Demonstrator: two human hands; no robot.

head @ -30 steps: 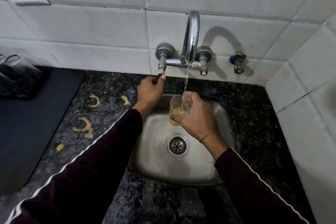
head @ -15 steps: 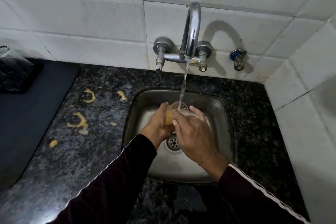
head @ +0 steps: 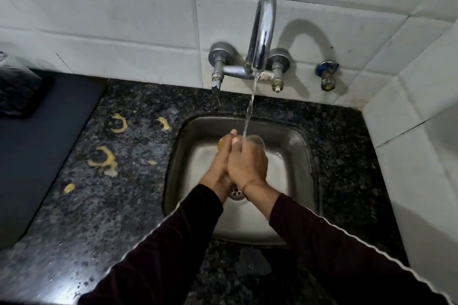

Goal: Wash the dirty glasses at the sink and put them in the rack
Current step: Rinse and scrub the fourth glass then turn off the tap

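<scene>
left hand [head: 219,163] off tap handle, now gripping glass [head: 255,141] beside right hand [head: 247,163]

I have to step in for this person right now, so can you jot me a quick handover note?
Left hand and right hand: both grip one glass over the sink.
Tap is on; the stream falls onto the glass rim.
Done: rinsing under way; a yellowish patch shows by the left fingers.
Left: finish washing this glass, rack it, then any others. No rack is clearly in view. Yellow spills mark the counter.
</scene>
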